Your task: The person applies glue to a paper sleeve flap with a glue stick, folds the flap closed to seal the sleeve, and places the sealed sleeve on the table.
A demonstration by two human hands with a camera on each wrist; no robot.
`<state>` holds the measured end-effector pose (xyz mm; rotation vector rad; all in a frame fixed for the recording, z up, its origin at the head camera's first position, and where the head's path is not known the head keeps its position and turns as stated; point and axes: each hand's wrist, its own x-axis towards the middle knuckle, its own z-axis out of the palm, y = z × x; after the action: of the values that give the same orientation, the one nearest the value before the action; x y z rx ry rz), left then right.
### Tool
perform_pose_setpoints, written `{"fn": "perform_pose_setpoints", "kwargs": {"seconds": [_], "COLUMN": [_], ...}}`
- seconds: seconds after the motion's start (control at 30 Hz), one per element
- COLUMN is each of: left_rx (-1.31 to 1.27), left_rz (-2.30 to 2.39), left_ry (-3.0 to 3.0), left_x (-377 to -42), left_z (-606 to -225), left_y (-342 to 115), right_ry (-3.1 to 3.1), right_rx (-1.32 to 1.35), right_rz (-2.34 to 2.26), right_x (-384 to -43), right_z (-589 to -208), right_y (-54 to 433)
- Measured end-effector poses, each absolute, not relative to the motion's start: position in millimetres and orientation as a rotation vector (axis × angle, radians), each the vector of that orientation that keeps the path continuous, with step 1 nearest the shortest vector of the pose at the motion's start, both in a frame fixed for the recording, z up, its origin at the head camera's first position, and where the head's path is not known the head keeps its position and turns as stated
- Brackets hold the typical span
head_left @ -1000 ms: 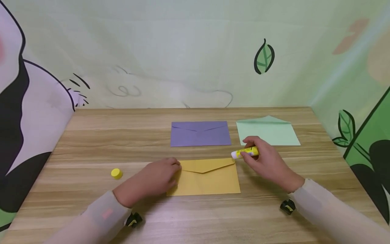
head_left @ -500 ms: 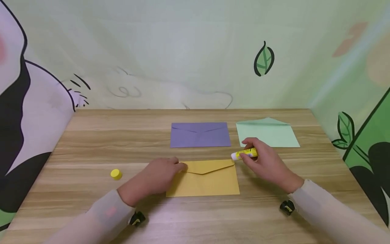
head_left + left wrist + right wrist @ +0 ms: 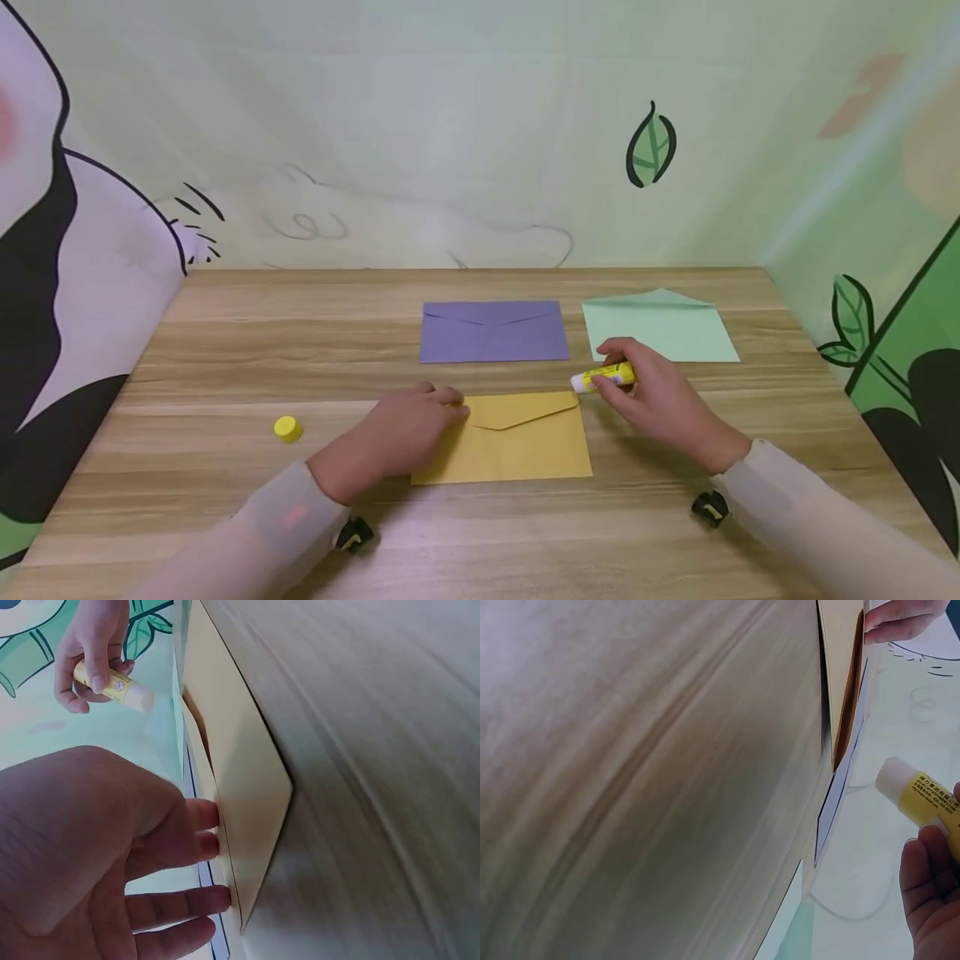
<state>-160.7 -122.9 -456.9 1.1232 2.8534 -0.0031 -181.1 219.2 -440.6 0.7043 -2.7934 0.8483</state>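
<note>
A yellow envelope [image 3: 517, 450] lies flat at the middle of the table, its flap [image 3: 517, 408] folded down toward me. My left hand [image 3: 408, 425] rests on its left part, fingertips touching the flap; the left wrist view shows these fingers [image 3: 180, 904] nearly straight against the paper. Just off the envelope's upper right corner, my right hand [image 3: 660, 400] holds an uncapped yellow glue stick [image 3: 615, 373], white end pointing left. In the right wrist view the glue stick [image 3: 922, 795] is raised above the table. Its yellow cap [image 3: 288, 429] stands at the left.
Behind the yellow envelope lies a purple envelope [image 3: 495, 342] with its flap down. A mint green envelope [image 3: 667, 329] lies at the back right, its flap partly raised. The wooden table [image 3: 225, 333] meets a printed cloth backdrop [image 3: 420, 125] at its far edge.
My left hand has slid to the right along the yellow envelope's flap, from its left edge inward. My right hand and the glue stick have hardly moved.
</note>
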Motion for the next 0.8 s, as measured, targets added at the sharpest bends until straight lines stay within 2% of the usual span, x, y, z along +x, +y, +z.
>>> {"fn": "perform_pose_setpoints", "kwargs": {"seconds": [0.33, 0.57, 0.8], "left_rx": [1.288, 1.134, 1.105], "left_rz": [-0.011, 0.018, 0.147], "left_ry": [2.943, 2.859, 2.794], "left_x": [-155, -157, -158], "left_z": [-461, -457, -465], "left_y": [-106, -96, -107], "right_ry": [-2.739, -2.744, -2.735], "right_rx": [0.736, 0.738, 0.719], "right_rz": [0.852, 0.844, 0.852], "right_x": [-182, -180, -179], "right_z": [-442, -445, -446], "right_y": [219, 218, 220]}}
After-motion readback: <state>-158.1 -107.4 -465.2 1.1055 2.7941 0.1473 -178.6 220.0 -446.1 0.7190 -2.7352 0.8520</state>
